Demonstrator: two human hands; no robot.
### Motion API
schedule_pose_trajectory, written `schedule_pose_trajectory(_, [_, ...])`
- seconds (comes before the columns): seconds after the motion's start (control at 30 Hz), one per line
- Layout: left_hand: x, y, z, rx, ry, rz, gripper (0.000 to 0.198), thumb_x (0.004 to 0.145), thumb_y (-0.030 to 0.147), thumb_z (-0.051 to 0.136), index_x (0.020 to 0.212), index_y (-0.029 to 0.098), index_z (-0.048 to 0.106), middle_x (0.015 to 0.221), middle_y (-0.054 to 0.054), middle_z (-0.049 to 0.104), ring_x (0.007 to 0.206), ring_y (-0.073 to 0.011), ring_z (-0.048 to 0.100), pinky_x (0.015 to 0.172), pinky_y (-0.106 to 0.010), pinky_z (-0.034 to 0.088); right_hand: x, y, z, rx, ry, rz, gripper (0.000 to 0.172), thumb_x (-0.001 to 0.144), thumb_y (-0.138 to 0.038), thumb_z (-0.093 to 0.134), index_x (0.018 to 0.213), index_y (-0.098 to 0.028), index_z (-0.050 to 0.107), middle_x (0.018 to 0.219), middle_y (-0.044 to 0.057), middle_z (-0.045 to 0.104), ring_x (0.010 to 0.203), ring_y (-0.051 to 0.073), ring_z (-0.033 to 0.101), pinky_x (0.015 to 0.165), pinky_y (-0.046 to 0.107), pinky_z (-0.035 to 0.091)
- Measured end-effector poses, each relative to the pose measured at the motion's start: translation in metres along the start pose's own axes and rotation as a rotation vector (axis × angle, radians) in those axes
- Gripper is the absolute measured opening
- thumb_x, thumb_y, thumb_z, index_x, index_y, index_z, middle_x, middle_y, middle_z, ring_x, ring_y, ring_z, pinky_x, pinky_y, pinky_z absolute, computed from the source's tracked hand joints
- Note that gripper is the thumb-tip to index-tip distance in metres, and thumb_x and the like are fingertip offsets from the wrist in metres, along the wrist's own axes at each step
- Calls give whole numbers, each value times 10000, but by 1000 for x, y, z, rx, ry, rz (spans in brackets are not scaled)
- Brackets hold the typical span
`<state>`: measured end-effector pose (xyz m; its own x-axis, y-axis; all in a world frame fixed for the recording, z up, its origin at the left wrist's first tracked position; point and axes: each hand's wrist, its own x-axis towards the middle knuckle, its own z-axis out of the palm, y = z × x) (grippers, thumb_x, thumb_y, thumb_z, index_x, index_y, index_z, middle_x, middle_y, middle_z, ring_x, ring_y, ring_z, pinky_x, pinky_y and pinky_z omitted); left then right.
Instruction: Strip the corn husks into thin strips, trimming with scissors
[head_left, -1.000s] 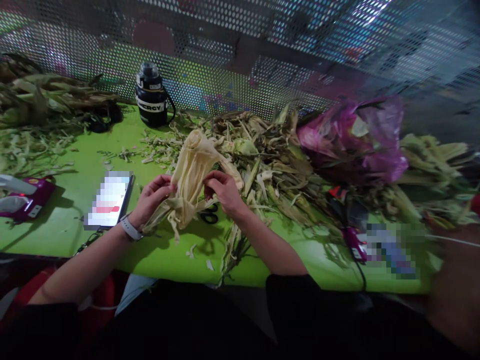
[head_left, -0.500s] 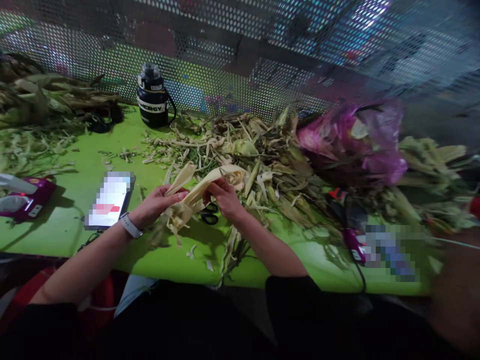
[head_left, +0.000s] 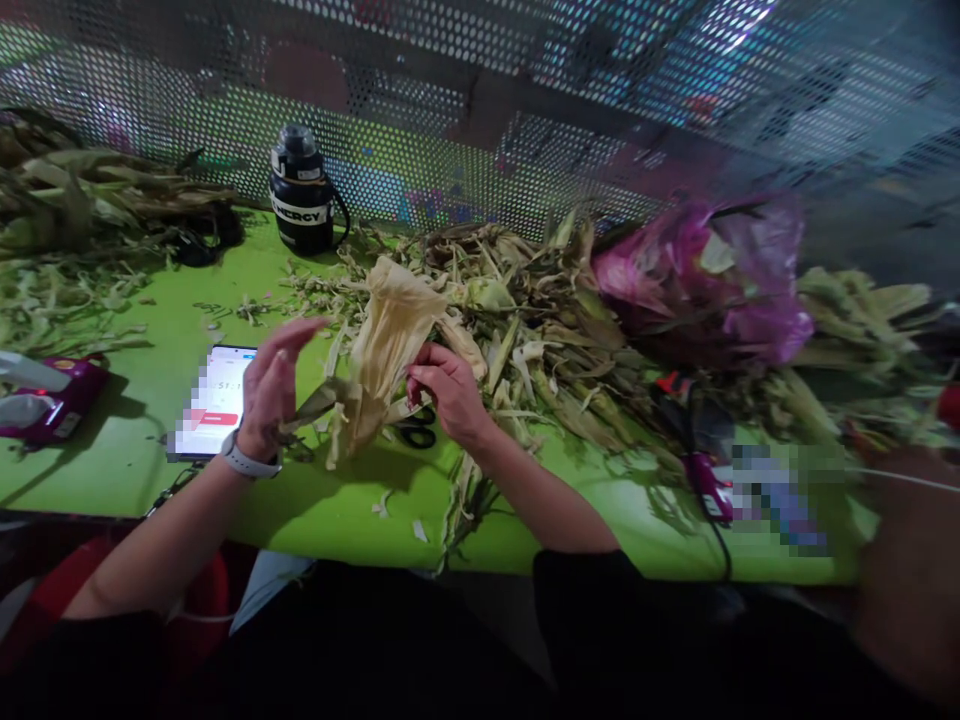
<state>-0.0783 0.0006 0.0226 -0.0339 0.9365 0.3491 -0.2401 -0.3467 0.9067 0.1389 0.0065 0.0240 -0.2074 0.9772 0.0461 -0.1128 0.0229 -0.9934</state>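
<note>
My right hand (head_left: 448,392) pinches the edge of a broad, pale yellow corn husk (head_left: 394,325), which stands spread out above the table. To its left, my left hand (head_left: 270,395) is raised with fingers stretched out and apart, not touching that husk. A smaller greenish husk strip (head_left: 321,400) lies between the left hand and the pale husk; whether the hand touches it I cannot tell. Below the right hand, black scissors handles (head_left: 417,430) show, their blades hidden. Behind the hands a heap of dry corn husks (head_left: 540,300) spreads over the green table (head_left: 322,510).
A phone (head_left: 214,400) lies left of my left wrist, with a purple power strip (head_left: 67,400) farther left. Behind stands a black bottle (head_left: 304,205) against a perforated metal panel (head_left: 450,100). A pink plastic bag (head_left: 712,290) sits back right; another person's arm (head_left: 907,570) shows at the right.
My left hand has let go of the pale husk, opened and moved left. The husk has swung upright and spread wider, while my right hand stays nearly in place.
</note>
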Motion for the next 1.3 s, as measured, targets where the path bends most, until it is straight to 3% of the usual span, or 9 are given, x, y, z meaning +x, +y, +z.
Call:
schedule_pose_trajectory(0.1, [-1, 18, -5, 66, -524, 24, 391, 764, 561, 666, 929, 228, 789, 894, -142, 736, 916, -317, 664, 897, -499, 486, -2, 0, 1, -93, 29, -95, 128, 769, -310, 591, 714, -198, 563, 641, -37, 568, 598, 103, 544, 610, 237, 470])
schedule_pose_trajectory(0.17, [-1, 25, -8, 157, -596, 15, 287, 742, 460, 718, 888, 222, 787, 786, -118, 723, 778, -275, 654, 872, -478, 486, -3, 2, 1, -143, 69, -158, 100, 764, -290, 601, 724, -200, 585, 752, -20, 586, 731, 114, 575, 722, 249, 492])
schedule_pose_trajectory(0.3, [4, 32, -7, 342, -557, 55, 244, 729, 381, 744, 555, 226, 672, 530, -22, 594, 568, -179, 551, 944, -452, 437, -7, 4, 3, 0, 28, -92, 115, 803, -307, 583, 747, -207, 580, 758, -21, 574, 719, 124, 602, 736, 281, 539])
schedule_pose_trajectory(0.4, [3, 30, -2, 567, -466, 106, 116, 736, 317, 762, 738, 220, 697, 627, -20, 643, 609, -176, 572, 827, -387, 475, -9, 2, 7, 70, -7, -72, 139, 819, -337, 594, 781, -204, 586, 780, -18, 594, 690, 120, 611, 698, 288, 562])
schedule_pose_trajectory(0.5, [-1, 24, 6, 767, -407, 172, 193, 779, 341, 725, 895, 203, 657, 718, -35, 658, 667, -183, 595, 691, -330, 470, -11, -3, 10, 52, -63, -85, 160, 820, -358, 607, 854, -203, 587, 810, -15, 612, 690, 116, 613, 674, 279, 560])
schedule_pose_trajectory(0.87, [-10, 17, 17, 953, -331, 407, 104, 857, 304, 556, 882, 202, 552, 638, -16, 603, 558, -157, 540, 541, -299, 400, -19, -14, 15, -433, -114, -510, 37, 822, -173, 522, 806, -198, 545, 1132, 87, 591, 972, 179, 588, 787, 326, 508])
schedule_pose_trajectory(1.07, [-11, 10, 23, 1153, -262, 518, 59, 839, 256, 528, 816, 203, 514, 628, -15, 607, 531, -169, 558, 592, -326, 426, -16, -15, 13, -489, -13, -528, 21, 776, -177, 529, 769, -196, 522, 1089, 74, 610, 930, 181, 605, 747, 323, 512])
schedule_pose_trajectory(1.2, [-14, 10, 29, 1176, -355, 625, 29, 813, 226, 537, 825, 204, 521, 658, -25, 640, 569, -181, 595, 623, -331, 446, -19, -14, 19, -580, -6, -521, 366, 740, -246, 597, 1090, -214, 496, 1080, 62, 597, 742, 137, 607, 646, 292, 520])
schedule_pose_trajectory(1.3, [-17, 9, 33, 1216, -355, 699, 42, 808, 165, 514, 801, 206, 506, 641, -13, 633, 557, -175, 591, 623, -323, 454, -26, -16, 22, -726, 52, -635, 474, 741, -279, 596, 1190, -205, 465, 1088, 87, 613, 809, 180, 620, 693, 325, 529])
